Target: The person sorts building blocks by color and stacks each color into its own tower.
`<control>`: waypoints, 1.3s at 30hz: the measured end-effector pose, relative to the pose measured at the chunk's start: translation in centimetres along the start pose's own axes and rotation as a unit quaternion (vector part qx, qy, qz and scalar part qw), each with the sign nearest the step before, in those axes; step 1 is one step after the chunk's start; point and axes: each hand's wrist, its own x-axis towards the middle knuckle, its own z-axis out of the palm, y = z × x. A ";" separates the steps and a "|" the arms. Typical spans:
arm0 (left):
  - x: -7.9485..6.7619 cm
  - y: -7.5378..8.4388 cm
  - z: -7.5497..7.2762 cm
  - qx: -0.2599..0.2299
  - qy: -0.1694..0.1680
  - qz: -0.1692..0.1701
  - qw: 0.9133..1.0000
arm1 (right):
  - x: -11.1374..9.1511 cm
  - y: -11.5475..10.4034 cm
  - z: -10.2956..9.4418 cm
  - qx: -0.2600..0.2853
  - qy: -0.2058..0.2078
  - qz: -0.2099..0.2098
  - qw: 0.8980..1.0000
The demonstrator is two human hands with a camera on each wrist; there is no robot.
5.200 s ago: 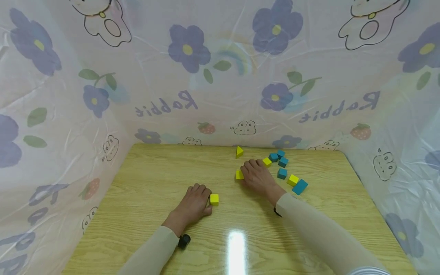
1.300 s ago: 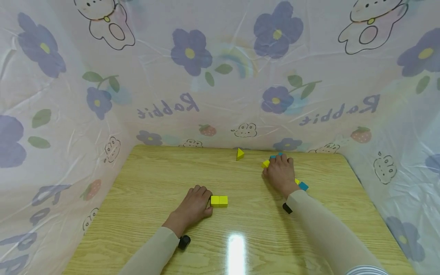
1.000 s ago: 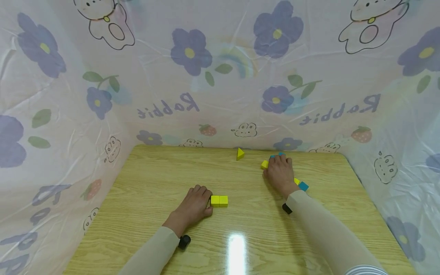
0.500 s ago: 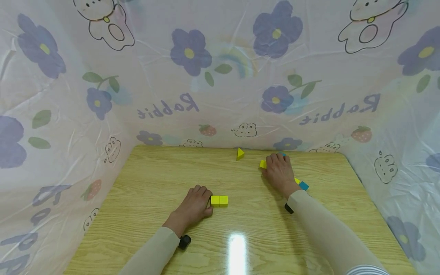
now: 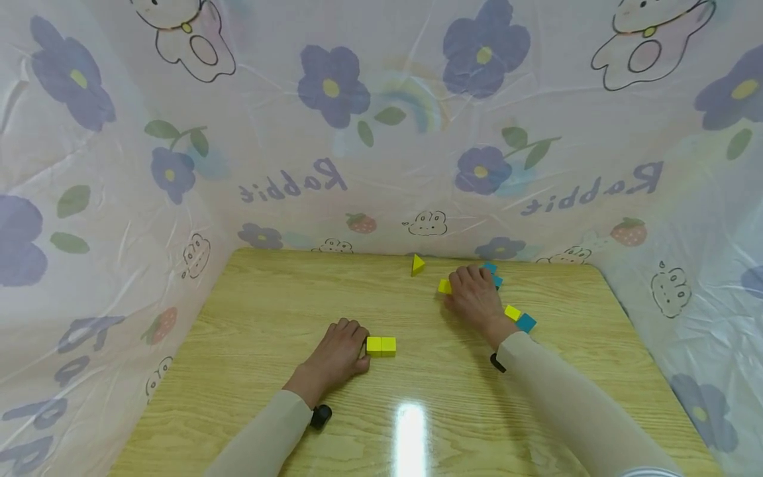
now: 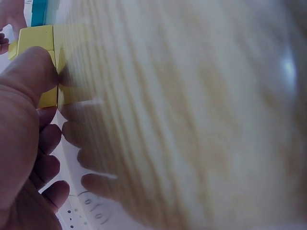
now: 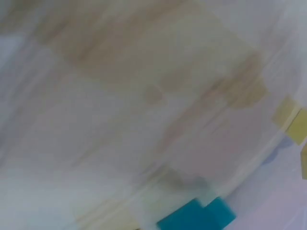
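Two yellow cubes stand side by side, the left cube [image 5: 373,346] against my left hand [image 5: 335,354] and the right cube [image 5: 389,346] touching it. In the left wrist view my thumb [image 6: 36,72] lies on the near face of the nearer cube [image 6: 48,98], with the fingers curled low behind. Farther back, my right hand [image 5: 475,299] holds another yellow cube [image 5: 444,286], which shows past its fingertips and is partly hidden by them. Just beyond that hand lie blue blocks [image 5: 489,268], some covered by it. The right wrist view is blurred and does not show the hand.
A yellow triangular block [image 5: 418,265] stands near the table's back edge. Right of the right wrist, a yellow cube [image 5: 512,313] sits against a blue rectangular block [image 5: 526,323]. Printed sheeting [image 5: 381,152] rises behind the wooden table [image 5: 268,298] and at both sides.
Earlier, my right hand let go of a second yellow cube beside the first, then reached the blocks at the back right. Now it shifts left with another yellow cube. The left hand stays put.
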 end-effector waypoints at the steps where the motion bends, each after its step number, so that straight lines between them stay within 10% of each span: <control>1: 0.0 0.0 0.0 0.000 0.000 0.000 1.000 | 0.0 -0.2 -0.1 0.006 0.003 -0.002 1.000; 11: 0.3 0.0 -0.4 0.001 -0.005 0.003 1.000 | 0.4 -4.1 -2.4 0.034 0.039 -0.052 0.997; 39: 0.2 -0.1 -0.7 0.005 -0.005 0.005 1.000 | 0.9 -13.6 -6.1 0.151 -0.044 -0.131 0.979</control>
